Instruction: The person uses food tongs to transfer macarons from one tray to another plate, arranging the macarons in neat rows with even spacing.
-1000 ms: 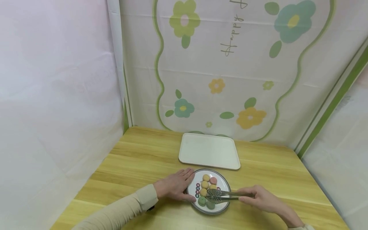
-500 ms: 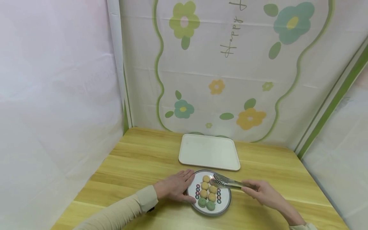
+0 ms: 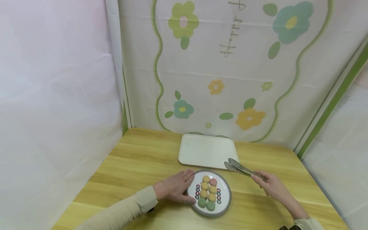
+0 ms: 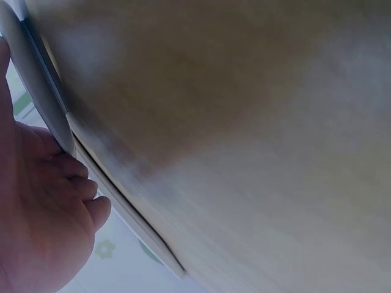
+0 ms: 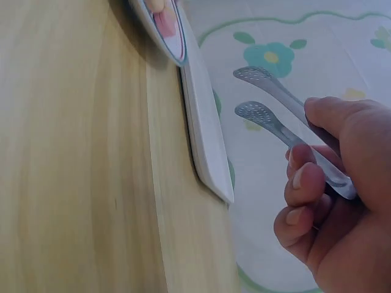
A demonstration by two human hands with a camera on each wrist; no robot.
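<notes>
My right hand [image 3: 271, 185] grips metal tongs [image 3: 244, 169] with perforated tips, held above the table to the right of the plate. In the right wrist view the tongs' two tips [image 5: 253, 112] stand apart with nothing between them. A round white plate [image 3: 224, 204] with a dark rim bears two rows of small round macarons: a pink one [image 3: 213, 182], several yellow ones [image 3: 205, 186] and two green ones [image 3: 202, 202]. My left hand [image 3: 176, 187] rests at the plate's left rim with its fingers extended; in the left wrist view the fingers touch the plate's edge [image 4: 43, 79].
A white rectangular tray [image 3: 207, 151] lies behind the plate on the wooden table [image 3: 138, 159]. A cloth backdrop [image 3: 201, 67] with printed flowers rises at the table's far edge, and pale sheets [image 3: 57, 95] flank both sides.
The right hand has lifted the tongs off the macarons and drawn them back to the far right, near the tray's corner. The pink macaron is uncovered. The left hand has stayed put.
</notes>
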